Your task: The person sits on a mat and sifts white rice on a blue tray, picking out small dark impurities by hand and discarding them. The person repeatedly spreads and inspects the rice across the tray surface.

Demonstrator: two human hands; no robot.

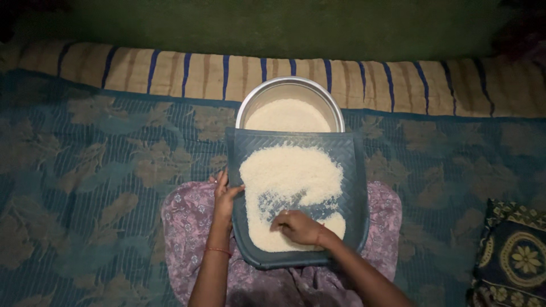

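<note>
The white rice [287, 182] lies spread over a dark blue-grey winnowing tray [351, 170] at the middle of the frame, resting on the person's lap; a curved bare patch of tray shows through the grains left of centre, so part of the heap looks already raked through, while the thick mass toward the upper part of the tray seems untouched as yet; that is a judgement from how the grains lie. The right hand [298, 226] rests on the rice near the lower edge of the tray, its fingers curled loosely down into the grains and gripping nothing that can be made out; the left hand [226, 192] holds the tray's left rim, fingers closed over the edge. Just above the tray, touching or nearly touching its upper edge, stands a round metal bowl [290, 85] holding more rice. All of this sits on a blue leaf-patterned bedsheet [102, 170]; a striped mat [170, 71] runs across the upper frame; a dark patterned cushion [515, 256] lies at lower right.
</note>
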